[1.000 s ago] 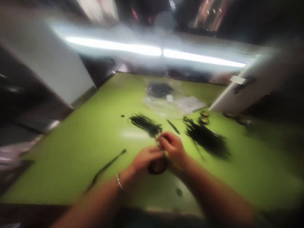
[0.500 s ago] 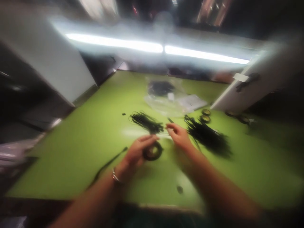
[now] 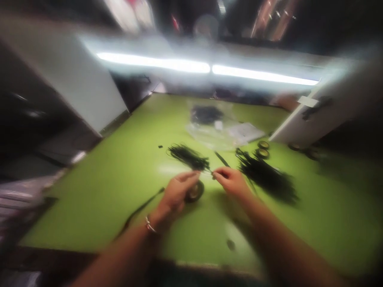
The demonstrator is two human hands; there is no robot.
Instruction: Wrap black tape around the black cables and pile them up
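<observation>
My left hand (image 3: 178, 189), with a bracelet at the wrist, is closed on a dark tape roll (image 3: 195, 191) that hangs below its fingers. My right hand (image 3: 230, 179) pinches a thin dark strand end at its fingertips, just right of the left hand. A bundle of black cables (image 3: 188, 156) lies beyond the left hand, its right end close to both hands' fingertips. To the right of my right hand lies a larger bundle of black cables (image 3: 266, 175). Blur hides the finer detail between the fingers.
A green table (image 3: 89, 199) carries a clear bag with dark contents (image 3: 206, 114), white paper (image 3: 247, 132) and small tape rolls (image 3: 263, 153). A dark strap (image 3: 143, 205) lies left of my left arm. White panels (image 3: 86, 91) stand on both sides, below a bright lamp (image 3: 155, 63).
My right hand has lowered slightly, and its fingers now pinch a strand end. The tape roll is turned more and sits partly behind my left hand. The whole view has shifted slightly.
</observation>
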